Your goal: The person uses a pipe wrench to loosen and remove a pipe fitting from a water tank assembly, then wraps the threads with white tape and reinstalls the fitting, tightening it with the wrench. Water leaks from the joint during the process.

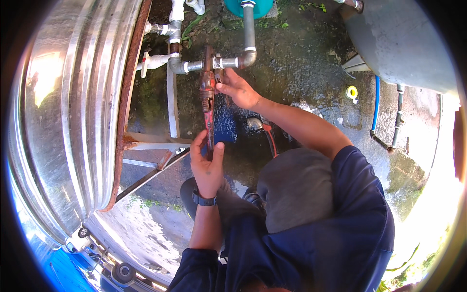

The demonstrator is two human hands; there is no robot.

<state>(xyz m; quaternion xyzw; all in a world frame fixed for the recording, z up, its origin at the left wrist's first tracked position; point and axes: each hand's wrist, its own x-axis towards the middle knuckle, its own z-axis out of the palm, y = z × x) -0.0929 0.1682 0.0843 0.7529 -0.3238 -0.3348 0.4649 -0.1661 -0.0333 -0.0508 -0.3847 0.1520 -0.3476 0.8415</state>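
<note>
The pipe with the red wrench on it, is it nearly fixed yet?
Looks partway. Done: the grey pipe and its elbows already stand joined beside the steel tank. In hand: the pipe wrench bites the fitting; the left hand grips its handle, the right hand is at its head. Left: I cannot tell if the joint is tight; a tape roll and a second wrench lie on the wet ground.

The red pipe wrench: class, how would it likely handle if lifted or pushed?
The pipe wrench looks like rusty solid metal, so probably stiff and heavy. The left hand grips its handle, the right hand its head; the wet ground suggests it may be slippery.
</note>
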